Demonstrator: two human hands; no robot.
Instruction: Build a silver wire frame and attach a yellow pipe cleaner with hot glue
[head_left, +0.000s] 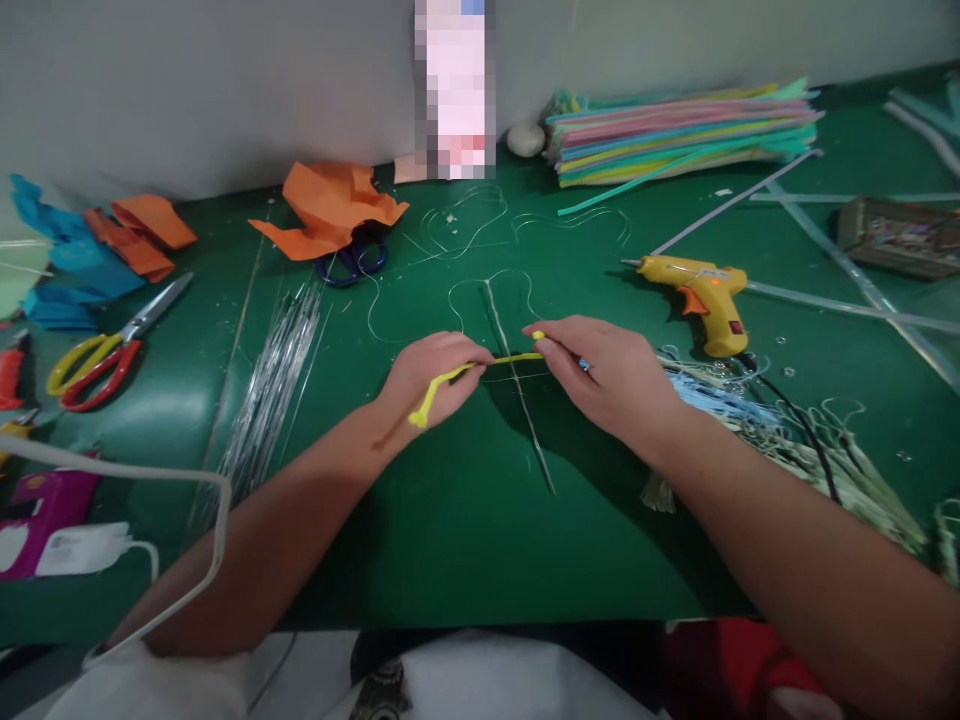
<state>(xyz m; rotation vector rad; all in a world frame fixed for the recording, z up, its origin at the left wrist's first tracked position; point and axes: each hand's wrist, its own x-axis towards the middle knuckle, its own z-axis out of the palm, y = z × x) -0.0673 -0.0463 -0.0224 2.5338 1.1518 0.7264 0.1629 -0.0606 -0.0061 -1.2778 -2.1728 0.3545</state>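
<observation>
A short yellow cord (517,358) is stretched between my two hands, with knotted-looking ends. My left hand (439,375) pinches it, and one end hangs over the back of that hand. The fingers of my right hand (607,375) are closed on the other side, where a yellow tip sticks up by the thumb. Crossing the cord at the middle is a thin straight wire stem (530,425) that looks twisted or wrapped. Fine looped wire (487,273) curves near its far end. Whether cord and stem are tied together I cannot tell.
A yellow glue gun (697,290) and tassel cords (810,450) lie right. Bundled pipe cleaners (682,140) are at the back. Left are silver wires (274,370), red-and-yellow scissors (120,350), orange paper (330,210) over dark-handled scissors (351,262), and a white cable (217,560) near my left arm.
</observation>
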